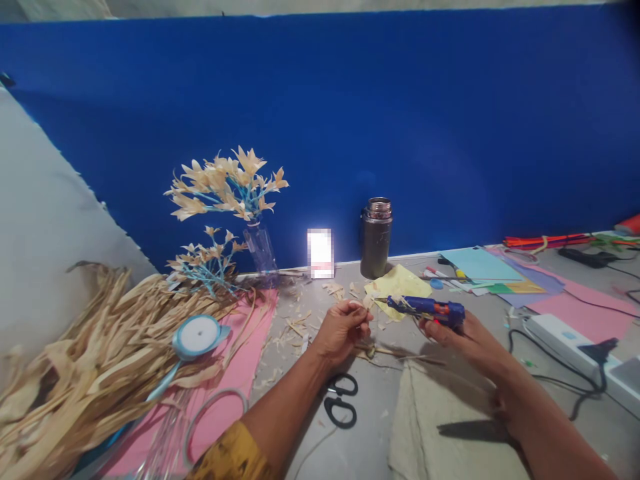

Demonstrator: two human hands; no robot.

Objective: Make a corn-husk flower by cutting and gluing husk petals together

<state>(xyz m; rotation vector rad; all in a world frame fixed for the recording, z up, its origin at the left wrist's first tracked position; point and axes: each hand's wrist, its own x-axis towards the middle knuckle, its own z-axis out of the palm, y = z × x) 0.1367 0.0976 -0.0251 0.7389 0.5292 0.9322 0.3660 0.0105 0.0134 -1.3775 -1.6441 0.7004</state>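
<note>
A blue hot glue gun (423,307) is in my right hand (467,339), fingers wrapped round its handle. Its nozzle points left, close to the fingertips of my left hand (346,325). Those fingers are pinched on a small pale piece of dried husk (369,303), partly hidden by them. Under the hands lies a yellow paper sheet (400,287) with husk scraps. Black-handled scissors (342,402) rest on the table below my left wrist. Dark blades (473,431) lie on a beige cloth (425,400) beneath my right forearm.
Dried husks (55,347) heap up at the left beside a white-and-blue round lamp (199,335). Husk flowers (235,180) stand in a clear vase (260,247). Further right are a dark flask (376,239), coloured paper (483,265) and a white power strip (565,343) with cables.
</note>
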